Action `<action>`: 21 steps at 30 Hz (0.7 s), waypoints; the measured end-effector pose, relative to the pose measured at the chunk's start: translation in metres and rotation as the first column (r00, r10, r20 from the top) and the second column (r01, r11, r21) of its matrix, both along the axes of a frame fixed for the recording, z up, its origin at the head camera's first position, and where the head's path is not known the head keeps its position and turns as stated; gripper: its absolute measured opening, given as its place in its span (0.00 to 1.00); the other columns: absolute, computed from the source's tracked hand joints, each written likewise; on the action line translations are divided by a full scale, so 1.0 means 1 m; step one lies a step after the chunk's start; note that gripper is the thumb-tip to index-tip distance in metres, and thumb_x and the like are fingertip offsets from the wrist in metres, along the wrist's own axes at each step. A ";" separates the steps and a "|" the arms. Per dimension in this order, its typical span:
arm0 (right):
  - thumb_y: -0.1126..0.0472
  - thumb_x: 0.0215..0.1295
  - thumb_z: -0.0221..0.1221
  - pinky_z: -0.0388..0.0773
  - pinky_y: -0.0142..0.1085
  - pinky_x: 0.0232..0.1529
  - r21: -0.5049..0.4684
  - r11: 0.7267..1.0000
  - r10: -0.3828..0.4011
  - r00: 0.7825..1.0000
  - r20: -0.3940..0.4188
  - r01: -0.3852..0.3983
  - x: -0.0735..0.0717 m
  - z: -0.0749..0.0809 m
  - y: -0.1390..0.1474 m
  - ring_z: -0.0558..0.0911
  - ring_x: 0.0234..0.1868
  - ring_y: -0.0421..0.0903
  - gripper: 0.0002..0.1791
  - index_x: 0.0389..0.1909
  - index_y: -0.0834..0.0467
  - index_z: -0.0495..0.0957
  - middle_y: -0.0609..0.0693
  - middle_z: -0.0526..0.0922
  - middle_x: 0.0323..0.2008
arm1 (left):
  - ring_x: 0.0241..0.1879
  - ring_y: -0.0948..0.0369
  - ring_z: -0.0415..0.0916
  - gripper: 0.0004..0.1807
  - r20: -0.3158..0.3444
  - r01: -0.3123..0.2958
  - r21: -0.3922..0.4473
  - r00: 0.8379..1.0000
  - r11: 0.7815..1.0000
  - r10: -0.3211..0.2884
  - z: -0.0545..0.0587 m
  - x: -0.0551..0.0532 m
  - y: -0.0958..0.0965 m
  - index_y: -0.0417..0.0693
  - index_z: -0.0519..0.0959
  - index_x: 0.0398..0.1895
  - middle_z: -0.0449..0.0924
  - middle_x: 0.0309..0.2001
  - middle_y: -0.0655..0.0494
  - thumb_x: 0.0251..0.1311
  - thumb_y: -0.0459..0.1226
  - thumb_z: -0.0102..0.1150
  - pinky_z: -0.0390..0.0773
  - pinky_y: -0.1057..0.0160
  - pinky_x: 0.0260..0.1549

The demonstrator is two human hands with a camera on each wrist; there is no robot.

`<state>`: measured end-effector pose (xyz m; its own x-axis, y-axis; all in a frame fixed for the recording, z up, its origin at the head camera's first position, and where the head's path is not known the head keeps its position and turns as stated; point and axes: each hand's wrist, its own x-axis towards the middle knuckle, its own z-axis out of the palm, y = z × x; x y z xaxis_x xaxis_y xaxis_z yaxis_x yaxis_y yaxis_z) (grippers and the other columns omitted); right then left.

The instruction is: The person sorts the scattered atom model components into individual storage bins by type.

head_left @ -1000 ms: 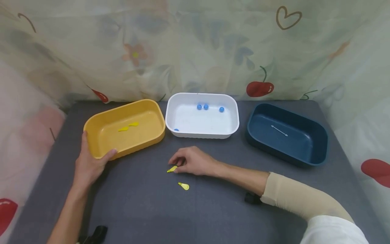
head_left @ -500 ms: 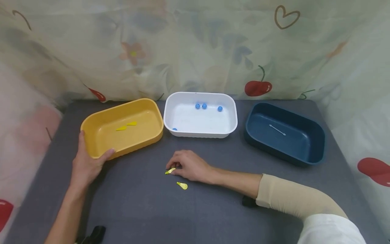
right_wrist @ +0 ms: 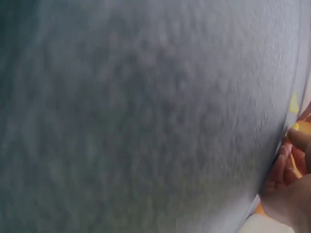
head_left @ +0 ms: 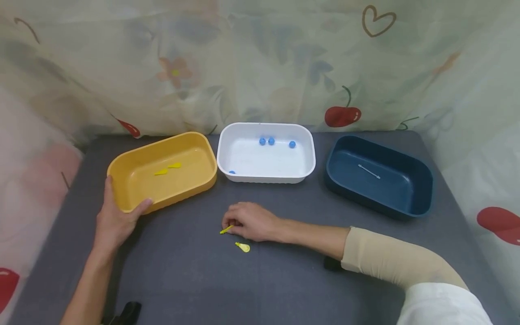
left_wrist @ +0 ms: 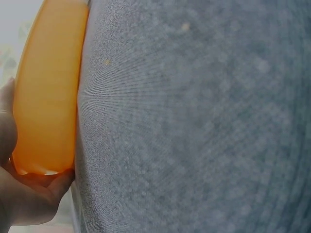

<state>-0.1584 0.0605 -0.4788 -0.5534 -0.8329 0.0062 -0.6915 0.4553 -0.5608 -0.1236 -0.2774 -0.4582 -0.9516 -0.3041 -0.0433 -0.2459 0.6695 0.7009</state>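
Observation:
My left hand grips the near left corner of a yellow-orange tray, thumb over the front rim and fingers around the left side. In the left wrist view the tray's side stands upright against the hand. Two yellow pieces lie inside it. At mid-table my right hand pinches a small yellow teardrop-shaped piece between thumb and fingertips; it appears edge-on, close over the cloth. Just below that hand another piece of the same shape lies flat, its narrow end pointing left.
A white tray with several blue balls stands at the back middle. To its right is a dark blue tray holding a thin pale rod. Grey cloth covers the table; a patterned curtain hangs behind.
My right hand has drawn slightly toward me, and the yellow piece in its fingertips has turned from showing its face to edge-on. The left hand keeps its grip on the tray.

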 end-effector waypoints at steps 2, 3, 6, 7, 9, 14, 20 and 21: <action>0.59 0.67 0.64 0.71 0.25 0.38 -0.005 1.000 0.000 0.998 0.057 0.000 -0.003 0.002 0.000 0.74 0.33 0.34 0.03 0.39 0.50 0.84 0.39 0.78 0.32 | 0.64 0.29 0.57 0.63 0.000 -0.002 -0.001 1.000 1.000 0.002 0.000 0.000 0.000 0.61 0.31 0.80 0.52 0.73 0.27 0.57 0.52 0.70 0.56 0.33 0.61; 0.58 0.67 0.64 0.71 0.25 0.38 -0.010 1.000 0.003 0.996 0.088 -0.002 -0.004 0.003 0.001 0.75 0.33 0.33 0.02 0.39 0.50 0.84 0.38 0.79 0.31 | 0.64 0.29 0.57 0.63 0.000 -0.001 -0.003 1.000 1.000 0.001 -0.001 0.000 0.000 0.61 0.31 0.80 0.52 0.72 0.27 0.57 0.51 0.70 0.56 0.33 0.61; 0.59 0.68 0.63 0.73 0.25 0.36 -0.037 0.999 0.027 0.984 0.177 -0.021 -0.006 0.007 0.001 0.77 0.30 0.32 0.03 0.40 0.50 0.83 0.37 0.81 0.30 | 0.64 0.28 0.57 0.62 -0.002 0.000 -0.005 1.000 1.000 0.000 -0.001 0.000 -0.001 0.61 0.31 0.80 0.52 0.72 0.26 0.57 0.51 0.70 0.56 0.33 0.61; 0.60 0.68 0.63 0.74 0.25 0.36 -0.049 0.998 0.038 0.978 0.203 -0.029 -0.007 0.008 0.002 0.77 0.30 0.31 0.04 0.41 0.51 0.83 0.37 0.82 0.30 | 0.64 0.28 0.57 0.62 -0.001 0.001 -0.004 1.000 1.000 -0.001 -0.001 0.000 -0.001 0.61 0.30 0.80 0.52 0.72 0.26 0.57 0.51 0.69 0.56 0.33 0.61; 0.62 0.69 0.62 0.75 0.25 0.35 -0.072 0.997 0.059 0.967 0.246 -0.043 -0.009 0.010 0.001 0.79 0.29 0.31 0.06 0.44 0.52 0.83 0.38 0.83 0.29 | 0.64 0.28 0.57 0.62 0.001 0.002 -0.006 1.000 1.000 -0.002 -0.001 -0.001 -0.002 0.61 0.30 0.80 0.52 0.72 0.26 0.57 0.52 0.69 0.56 0.33 0.61; 0.64 0.69 0.61 0.74 0.27 0.32 -0.106 0.994 0.050 0.943 0.329 -0.015 -0.013 0.015 -0.001 0.78 0.27 0.34 0.10 0.48 0.52 0.84 0.40 0.85 0.31 | 0.64 0.28 0.57 0.62 0.005 -0.001 -0.007 1.000 1.000 0.001 0.000 0.000 -0.002 0.61 0.30 0.80 0.52 0.72 0.26 0.57 0.52 0.69 0.56 0.33 0.61; 0.62 0.66 0.64 0.72 0.28 0.29 -0.114 0.993 0.006 0.930 0.366 0.038 -0.017 0.024 -0.006 0.76 0.25 0.37 0.12 0.48 0.50 0.86 0.39 0.84 0.30 | 0.65 0.28 0.56 0.62 0.011 -0.003 -0.010 1.000 1.000 0.003 0.000 0.000 -0.001 0.61 0.30 0.80 0.52 0.72 0.26 0.57 0.52 0.69 0.56 0.33 0.62; 0.62 0.66 0.65 0.72 0.28 0.29 -0.111 0.993 -0.001 0.931 0.366 0.044 -0.017 0.026 -0.007 0.76 0.25 0.37 0.12 0.48 0.49 0.86 0.39 0.83 0.29 | 0.65 0.28 0.56 0.63 0.011 -0.002 -0.011 1.000 1.000 0.003 0.000 0.000 -0.001 0.60 0.30 0.80 0.52 0.72 0.26 0.57 0.52 0.69 0.56 0.33 0.62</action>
